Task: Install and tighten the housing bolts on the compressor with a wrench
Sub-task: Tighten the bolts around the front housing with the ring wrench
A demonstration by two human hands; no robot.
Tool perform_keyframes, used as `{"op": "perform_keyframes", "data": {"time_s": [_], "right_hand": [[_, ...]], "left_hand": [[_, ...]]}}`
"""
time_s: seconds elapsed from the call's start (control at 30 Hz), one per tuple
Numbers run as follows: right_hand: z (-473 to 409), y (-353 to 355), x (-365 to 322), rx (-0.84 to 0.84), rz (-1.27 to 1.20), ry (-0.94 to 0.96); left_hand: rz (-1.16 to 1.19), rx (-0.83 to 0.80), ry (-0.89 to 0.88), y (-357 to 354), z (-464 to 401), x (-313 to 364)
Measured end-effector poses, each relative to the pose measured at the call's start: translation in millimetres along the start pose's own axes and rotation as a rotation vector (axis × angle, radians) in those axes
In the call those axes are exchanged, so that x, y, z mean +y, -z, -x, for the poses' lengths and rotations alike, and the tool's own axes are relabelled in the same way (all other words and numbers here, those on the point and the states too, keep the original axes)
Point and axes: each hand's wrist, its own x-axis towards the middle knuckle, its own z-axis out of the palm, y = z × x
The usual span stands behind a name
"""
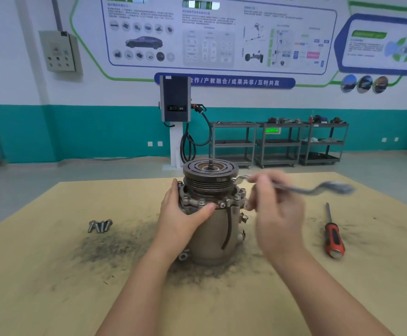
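Observation:
The compressor [213, 236] stands upright in the middle of the wooden table, its grooved pulley [209, 174] on top. Several bolts [201, 202] sit in the housing flange below the pulley. My left hand [181, 215] grips the left side of the flange, thumb across its front. My right hand [274, 209] is blurred just right of the compressor and holds a metal wrench [301, 187]; one end of the wrench lies near the pulley's right edge, the other sticks out to the right. A group of loose bolts [100, 226] lies on the table to the left.
A screwdriver [333, 235] with a red and black handle lies on the table to the right. Dark grit [115, 246] is spread around the compressor. The table [40, 287] ends at the far edge behind the pulley. Shelf carts [278, 144] and a charging post [175, 103] stand by the wall.

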Motion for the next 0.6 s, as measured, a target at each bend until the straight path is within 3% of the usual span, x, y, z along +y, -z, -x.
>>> {"op": "perform_keyframes", "data": {"time_s": [0.1, 0.3, 0.43, 0.6], "right_hand": [[-16, 15, 7, 0.211, -0.248, -0.361], [-29, 25, 35, 0.173, -0.69, -0.824], [-34, 27, 46, 0.126, -0.814, -0.937], [-40, 26, 50, 0.063, -0.874, -0.917]], "left_hand": [[0.003, 0.004, 0.011, 1, -2, -3], [0.086, -0.028, 0.018, 7, -8, -6], [0.1, -0.044, 0.031, 9, -10, -9], [0.091, -0.051, 0.018, 10, -12, -11]]}}
